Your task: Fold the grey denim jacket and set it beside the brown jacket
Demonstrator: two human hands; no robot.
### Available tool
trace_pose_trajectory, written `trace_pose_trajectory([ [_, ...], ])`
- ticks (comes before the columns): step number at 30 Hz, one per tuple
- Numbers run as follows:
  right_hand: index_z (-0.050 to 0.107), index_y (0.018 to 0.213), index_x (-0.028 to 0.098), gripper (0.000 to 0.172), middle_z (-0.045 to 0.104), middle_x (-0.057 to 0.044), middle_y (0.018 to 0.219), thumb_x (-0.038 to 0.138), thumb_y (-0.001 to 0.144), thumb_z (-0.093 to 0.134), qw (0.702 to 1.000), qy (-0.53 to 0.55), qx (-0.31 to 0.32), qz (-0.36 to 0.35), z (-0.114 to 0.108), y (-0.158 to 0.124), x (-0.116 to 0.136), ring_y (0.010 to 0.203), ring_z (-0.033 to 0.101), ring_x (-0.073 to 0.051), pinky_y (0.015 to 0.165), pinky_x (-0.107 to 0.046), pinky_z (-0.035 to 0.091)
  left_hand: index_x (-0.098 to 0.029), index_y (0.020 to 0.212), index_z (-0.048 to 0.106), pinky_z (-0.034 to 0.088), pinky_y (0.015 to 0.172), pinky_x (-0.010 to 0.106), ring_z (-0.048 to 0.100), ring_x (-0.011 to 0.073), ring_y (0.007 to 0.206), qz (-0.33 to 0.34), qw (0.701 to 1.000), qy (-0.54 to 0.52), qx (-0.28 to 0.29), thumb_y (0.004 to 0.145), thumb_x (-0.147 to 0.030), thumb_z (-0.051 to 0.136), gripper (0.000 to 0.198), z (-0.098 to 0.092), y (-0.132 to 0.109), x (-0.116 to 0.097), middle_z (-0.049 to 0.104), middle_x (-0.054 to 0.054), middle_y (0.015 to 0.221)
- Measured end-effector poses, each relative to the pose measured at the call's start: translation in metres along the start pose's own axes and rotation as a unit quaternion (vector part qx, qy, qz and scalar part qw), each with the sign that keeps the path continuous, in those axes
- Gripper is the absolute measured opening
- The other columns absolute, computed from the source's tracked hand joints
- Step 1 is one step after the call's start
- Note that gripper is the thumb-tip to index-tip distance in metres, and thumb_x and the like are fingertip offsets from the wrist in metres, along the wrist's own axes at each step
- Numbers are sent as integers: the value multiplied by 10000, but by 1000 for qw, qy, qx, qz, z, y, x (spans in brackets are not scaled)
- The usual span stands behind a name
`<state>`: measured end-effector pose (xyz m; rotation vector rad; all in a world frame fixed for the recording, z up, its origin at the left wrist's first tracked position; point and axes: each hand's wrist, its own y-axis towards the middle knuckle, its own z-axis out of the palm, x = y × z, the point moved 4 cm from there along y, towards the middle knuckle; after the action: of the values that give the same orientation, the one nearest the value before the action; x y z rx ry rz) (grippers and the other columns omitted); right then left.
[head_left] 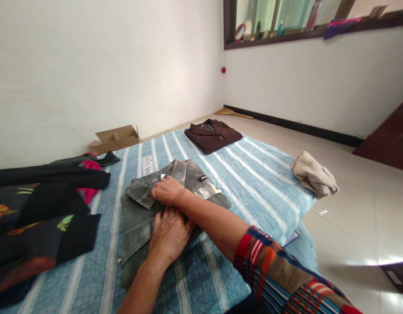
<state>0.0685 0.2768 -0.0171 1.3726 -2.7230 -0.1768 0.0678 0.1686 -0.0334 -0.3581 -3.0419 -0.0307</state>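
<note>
A grey denim jacket lies folded in front of me, with its collar at the far left side and a dark label and pale patch at its right. My right hand is closed on the cloth beside the collar; its fingertips are partly hidden. Nearer to me, my left hand presses into the jacket front with bent fingers that seem to grip the fabric. My right forearm crosses just beyond the left hand and covers part of the jacket.
The jacket rests on a blue striped bedcover. Dark printed clothes are spread at the left. A folded brown garment lies near the far corner, a beige cloth hangs over the right edge. A cardboard box stands by the wall.
</note>
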Motion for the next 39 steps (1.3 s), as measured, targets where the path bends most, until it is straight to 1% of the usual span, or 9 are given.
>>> trace_pose_trajectory([
  [5, 643, 938, 152, 267, 681, -69, 1053, 219, 961, 385, 1000, -3, 12, -2, -1, 0, 1, 926, 597, -184, 782, -303, 398, -91, 1193, 548, 342, 956, 430, 490, 305, 1169, -3, 1000, -3, 7, 931, -400, 332, 459, -3, -2, -1, 601, 175, 1168],
  [9, 651, 948, 132, 269, 683, -90, 1050, 194, 952, 389, 1000, -2, 18, -4, -4, -2, 2, 955, 598, -198, 796, -314, 413, -88, 1200, 543, 334, 970, 436, 480, 304, 1184, -9, 1000, -6, 16, 931, -397, 343, 456, -5, -3, -2, 592, 178, 1193],
  [16, 672, 973, 119, 273, 685, -111, 1054, 149, 919, 406, 999, -1, 34, -7, -10, -4, -1, 979, 612, -201, 834, -308, 438, -97, 1262, 488, 309, 1014, 461, 415, 294, 1264, -23, 999, -36, 3, 925, -431, 372, 489, -1, -3, -2, 531, 177, 1303],
  [20, 688, 985, 117, 254, 699, -123, 1002, 137, 866, 464, 999, -5, 47, -17, -11, -2, -2, 977, 630, -211, 812, -293, 459, -118, 1338, 414, 284, 1047, 473, 338, 281, 1333, -34, 998, -58, -17, 925, -488, 352, 558, 1, -7, -2, 445, 164, 1406],
  [24, 696, 974, 107, 249, 702, -137, 976, 118, 823, 497, 997, -13, 71, -35, -8, 0, -2, 953, 642, -219, 782, -280, 469, -100, 1395, 358, 241, 1087, 483, 276, 281, 1376, -49, 996, -68, 4, 921, -502, 343, 623, 3, -12, -3, 372, 171, 1462],
  [27, 701, 954, 115, 238, 690, -145, 1000, 116, 801, 519, 994, -18, 89, -57, -6, 1, 0, 940, 643, -223, 774, -272, 473, -59, 1405, 352, 214, 1107, 496, 250, 289, 1388, -59, 995, -77, 22, 914, -519, 338, 673, 6, -14, -3, 339, 182, 1479],
  [30, 701, 938, 142, 241, 677, -130, 1035, 101, 784, 520, 991, -18, 104, -81, -5, 2, 2, 911, 647, -213, 736, -253, 477, -41, 1407, 351, 209, 1114, 505, 234, 296, 1394, -63, 993, -92, 25, 904, -548, 341, 714, 7, -16, -4, 302, 189, 1494],
  [35, 700, 891, 139, 229, 683, -115, 989, 84, 774, 510, 987, -9, 119, -107, -2, 5, 5, 883, 646, -209, 684, -237, 465, -41, 1418, 339, 184, 1124, 513, 195, 295, 1408, -58, 990, -122, 29, 901, -593, 292, 758, 12, -19, -4, 266, 196, 1505],
  [39, 699, 852, 157, 221, 685, -98, 967, 68, 736, 534, 987, 8, 118, -105, -1, 4, 2, 872, 638, -202, 678, -232, 449, -58, 1428, 325, 178, 1122, 521, 183, 299, 1411, -58, 989, -135, 19, 897, -615, 263, 772, 17, -21, -4, 243, 196, 1514],
])
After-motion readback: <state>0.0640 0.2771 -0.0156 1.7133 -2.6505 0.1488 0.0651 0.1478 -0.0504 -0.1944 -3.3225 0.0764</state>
